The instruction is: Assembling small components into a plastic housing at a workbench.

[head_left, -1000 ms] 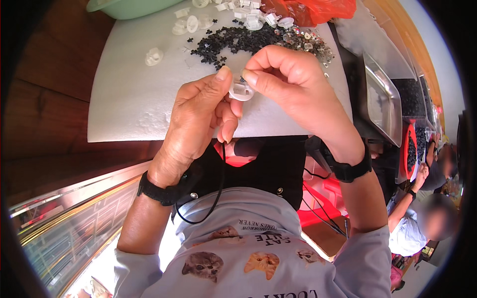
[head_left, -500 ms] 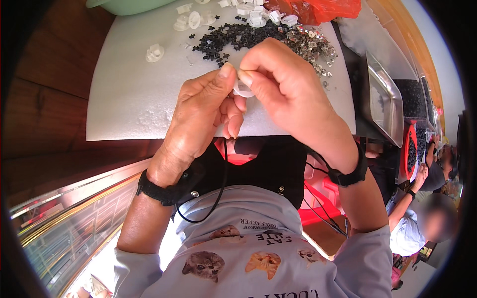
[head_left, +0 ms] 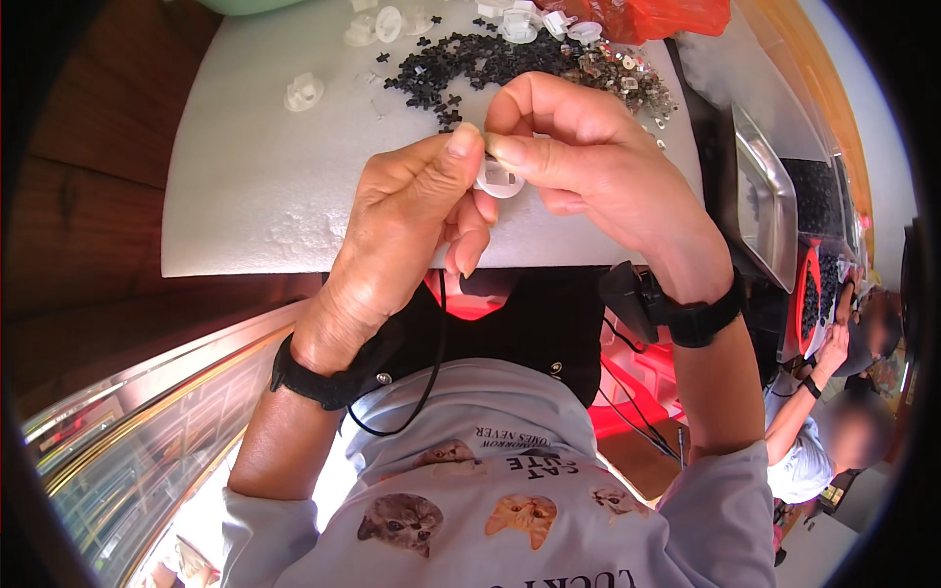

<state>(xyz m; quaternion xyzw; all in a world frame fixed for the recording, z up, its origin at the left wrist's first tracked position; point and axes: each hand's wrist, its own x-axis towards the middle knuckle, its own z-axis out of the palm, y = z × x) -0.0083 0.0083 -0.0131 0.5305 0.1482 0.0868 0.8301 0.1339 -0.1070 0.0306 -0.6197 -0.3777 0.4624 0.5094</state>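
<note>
At the centre of the frame both hands meet over the near edge of a white foam board; the left hand is curled almost closed, its thumb tip pressed against the rim of a small white plastic cap, while the right hand closes thumb and forefinger on the same cap from the other side, the remaining fingers folded loosely under it; the piece is thus pinched between the two hands and lifted clear of the board, seemingly so it sits close under the eyes and can be steadied from both sides; in the upper middle of the frame a heap of small black parts lies spread on the board, with several more white caps beside it at the top and one alone at upper left, all within easy reach; a metal tray stands at the right
</note>
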